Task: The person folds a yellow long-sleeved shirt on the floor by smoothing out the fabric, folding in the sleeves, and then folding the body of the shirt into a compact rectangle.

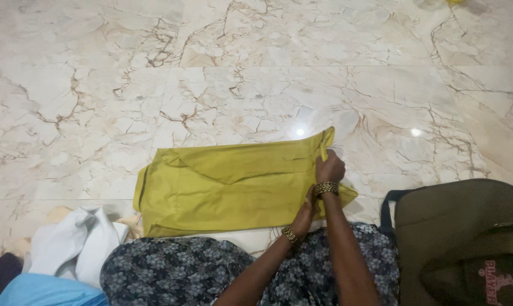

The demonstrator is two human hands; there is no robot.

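Two hands on a folded green cloth (228, 184) flat on the marble floor (154, 85), right hand (329, 168) closed, pinching its right edge, left hand (305, 214) open, pressing flat just below, white cloth (75, 241) near left, brown bag (460, 226) at right

Forearms bare — no sleeves visible. Left hand (303, 214) and right hand (329, 168): each wrist carries stacked gold-toned bangles. Lap garment (171, 266) — dark navy fabric, small pale floral print.
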